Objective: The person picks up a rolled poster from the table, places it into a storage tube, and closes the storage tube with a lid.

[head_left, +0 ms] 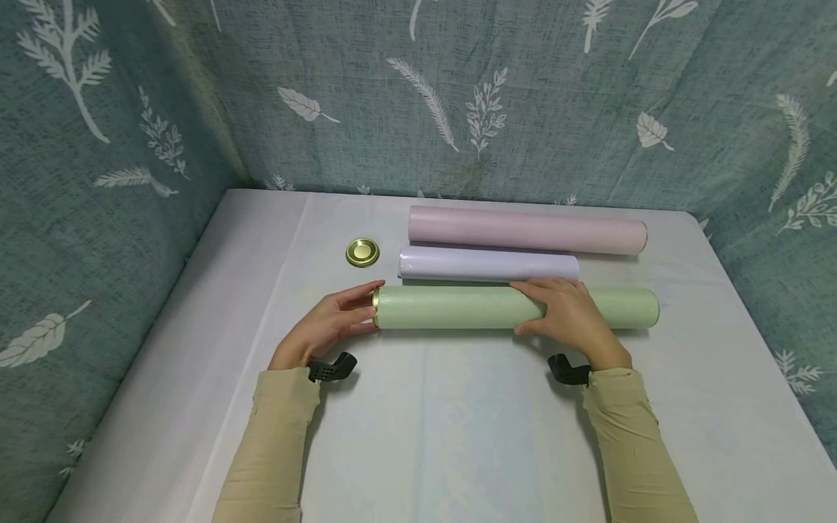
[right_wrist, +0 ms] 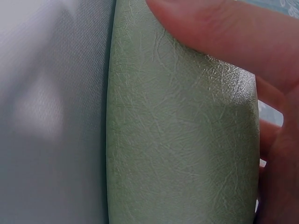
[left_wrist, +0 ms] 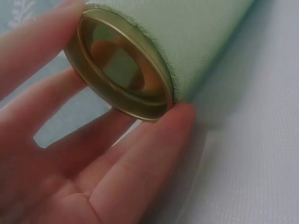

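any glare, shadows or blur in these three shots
Head view: fairly crisp, with soft shadows along the near side of the mint-green tube and beside both beige sleeves; left wrist view: slightly soft, with blurry reflections in the gold end cap; right wrist view: a bright glare patch on the tube's textured surface just below the right grip's thumb.

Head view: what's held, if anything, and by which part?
Green tube: left hand grips the gold cap at its left end; right hand grips the body, right of middle.
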`<state>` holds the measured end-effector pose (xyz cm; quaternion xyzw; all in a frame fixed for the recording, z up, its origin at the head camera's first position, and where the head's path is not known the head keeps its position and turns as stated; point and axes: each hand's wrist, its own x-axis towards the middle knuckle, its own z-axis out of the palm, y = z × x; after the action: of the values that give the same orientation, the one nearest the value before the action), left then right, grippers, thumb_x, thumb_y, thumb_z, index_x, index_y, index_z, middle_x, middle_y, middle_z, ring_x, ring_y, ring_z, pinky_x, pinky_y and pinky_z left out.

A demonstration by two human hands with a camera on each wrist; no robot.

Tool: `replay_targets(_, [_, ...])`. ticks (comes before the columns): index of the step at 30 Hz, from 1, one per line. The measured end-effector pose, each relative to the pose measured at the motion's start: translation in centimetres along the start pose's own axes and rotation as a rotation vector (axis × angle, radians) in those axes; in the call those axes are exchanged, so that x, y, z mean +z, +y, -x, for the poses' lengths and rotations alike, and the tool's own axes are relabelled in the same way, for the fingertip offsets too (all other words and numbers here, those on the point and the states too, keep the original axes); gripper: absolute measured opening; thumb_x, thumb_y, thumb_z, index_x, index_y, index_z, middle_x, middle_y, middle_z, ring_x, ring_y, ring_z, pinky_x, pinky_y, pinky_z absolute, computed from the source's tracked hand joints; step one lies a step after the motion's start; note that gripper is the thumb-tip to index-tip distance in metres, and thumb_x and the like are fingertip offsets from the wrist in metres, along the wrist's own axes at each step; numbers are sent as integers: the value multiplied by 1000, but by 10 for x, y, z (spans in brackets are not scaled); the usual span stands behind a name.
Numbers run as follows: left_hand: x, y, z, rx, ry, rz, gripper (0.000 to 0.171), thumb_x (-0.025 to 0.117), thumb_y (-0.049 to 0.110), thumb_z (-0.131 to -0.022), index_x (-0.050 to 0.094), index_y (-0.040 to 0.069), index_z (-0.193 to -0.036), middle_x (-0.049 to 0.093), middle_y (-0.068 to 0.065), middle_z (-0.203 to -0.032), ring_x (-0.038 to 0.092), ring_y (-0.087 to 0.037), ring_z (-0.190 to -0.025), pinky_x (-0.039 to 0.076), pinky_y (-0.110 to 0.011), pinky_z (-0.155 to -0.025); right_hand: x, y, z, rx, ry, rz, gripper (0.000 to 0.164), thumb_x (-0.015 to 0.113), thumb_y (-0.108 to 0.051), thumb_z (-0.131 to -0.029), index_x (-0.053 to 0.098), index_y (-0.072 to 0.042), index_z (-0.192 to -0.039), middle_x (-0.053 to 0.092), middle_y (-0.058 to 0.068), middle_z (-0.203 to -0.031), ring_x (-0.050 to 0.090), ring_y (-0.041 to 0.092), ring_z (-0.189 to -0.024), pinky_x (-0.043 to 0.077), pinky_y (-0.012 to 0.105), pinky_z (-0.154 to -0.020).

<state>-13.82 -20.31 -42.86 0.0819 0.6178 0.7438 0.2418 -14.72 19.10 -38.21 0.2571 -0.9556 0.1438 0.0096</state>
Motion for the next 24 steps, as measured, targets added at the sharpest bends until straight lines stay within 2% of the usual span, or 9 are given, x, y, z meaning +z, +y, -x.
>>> replay_targets(14, [4,8,2,-33,4,-42,57,66,11,-80,43,13,-133,43,-13,-131,49,-28,-111,45,-41,-85,-2,0,0,-1,-19,-17,78,76,-47,-61,48,-24,-130,51,8,-124,42,32,-114,25,59,-87])
replay_targets(24, [6,10,3,-64,-19,-49,58,66,11,-80,42,10,-133,43,-13,-131,50,-28,-110,45,-41,-85,0,3,2,-3,-33,-25,77,76,-48,-61,48,-24,-129,51,7,-123,43,30,-113,27,54,-87])
